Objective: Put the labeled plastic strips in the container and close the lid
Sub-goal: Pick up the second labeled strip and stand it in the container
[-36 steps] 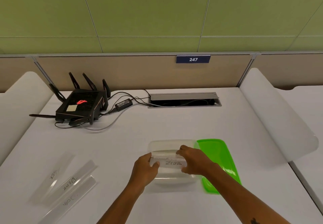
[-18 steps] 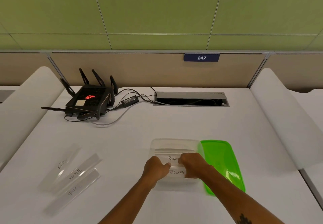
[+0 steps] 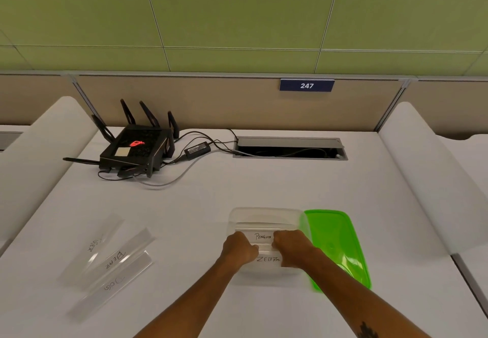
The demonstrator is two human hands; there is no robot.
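Both hands sit clenched inside the clear container (image 3: 266, 216), left hand (image 3: 239, 250) and right hand (image 3: 291, 248) pinching the "ZEBRA" strip (image 3: 267, 259); the "PENGUIN" strip (image 3: 262, 236) lies just at their 12 o'clock. The green lid (image 3: 336, 242) touches the container at 3 o'clock; three more strips (image 3: 111, 263) lie well apart at 9 o'clock on the surface (image 3: 264, 187).

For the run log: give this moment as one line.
hands: left, right in container | PENGUIN strip, ZEBRA strip inside | lid off
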